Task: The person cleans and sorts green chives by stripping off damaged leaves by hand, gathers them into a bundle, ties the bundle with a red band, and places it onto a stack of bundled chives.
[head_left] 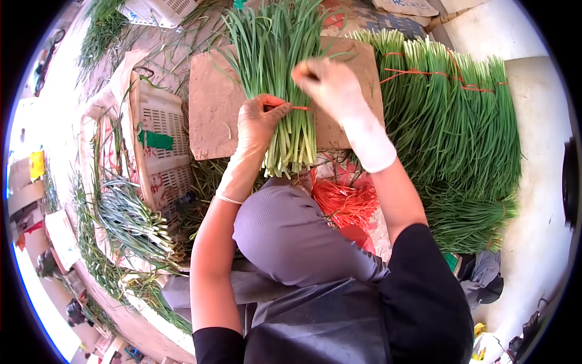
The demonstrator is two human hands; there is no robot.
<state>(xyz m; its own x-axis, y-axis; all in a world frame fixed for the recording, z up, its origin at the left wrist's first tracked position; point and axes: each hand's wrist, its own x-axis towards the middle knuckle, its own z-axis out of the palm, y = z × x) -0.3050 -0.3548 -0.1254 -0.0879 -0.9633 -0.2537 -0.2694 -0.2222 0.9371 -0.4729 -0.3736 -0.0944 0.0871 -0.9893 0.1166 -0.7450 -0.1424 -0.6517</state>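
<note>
A bunch of garlic chives (pixel 273 54) lies on a brown board (pixel 212 109), with its pale cut stems pointing toward me. A red tie (pixel 300 108) crosses the stems. My left hand (pixel 260 121), in a thin pale glove, is closed on the left side of the bunch at the tie, with thumb and fingers pressed there. Above and to the right of the tie is my right hand (pixel 333 88), also gloved and slightly blurred. Its fingers are curled together near the leaves; what they hold, if anything, I cannot make out.
Tied chive bunches (pixel 448 115) are stacked at the right beside a pale wall. Red ties (pixel 345 203) lie in a heap near my knee. At the left stands a white slatted crate (pixel 163 121), with loose chives (pixel 130 212) below it. Another crate (pixel 160 11) is at the top.
</note>
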